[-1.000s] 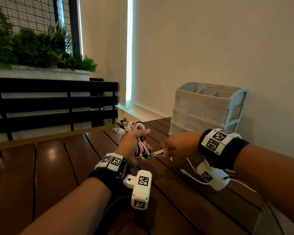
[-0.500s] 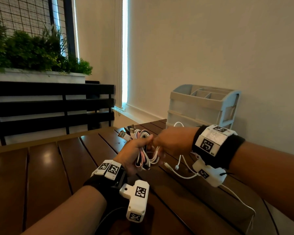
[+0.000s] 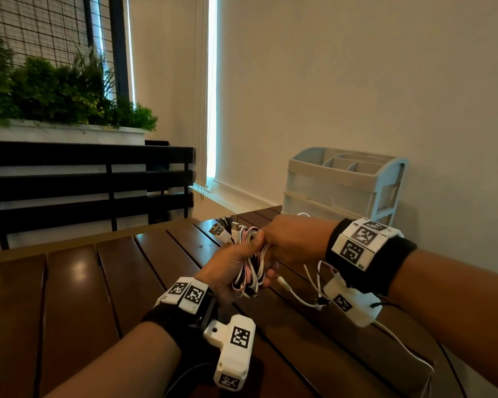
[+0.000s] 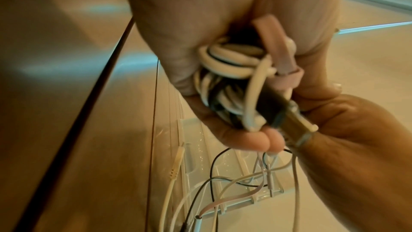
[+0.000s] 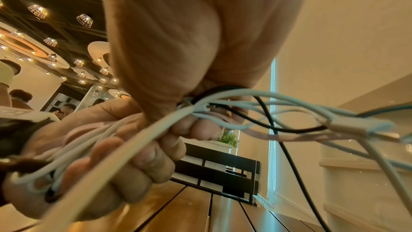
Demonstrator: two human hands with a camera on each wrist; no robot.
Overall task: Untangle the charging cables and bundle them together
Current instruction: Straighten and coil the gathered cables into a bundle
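The cables point(image 3: 249, 264) look light, limp and a bit slick, likely to spring loose unless gripped around the middle of the coil, clear of the stiff plugs. The bundle is held up above the counter point(image 3: 104, 285), with the left hand point(image 3: 233, 268) curled tightly round it. The right hand point(image 3: 292, 239) presses against it from the far side, fingers closed on loose strands that trail down to the counter.
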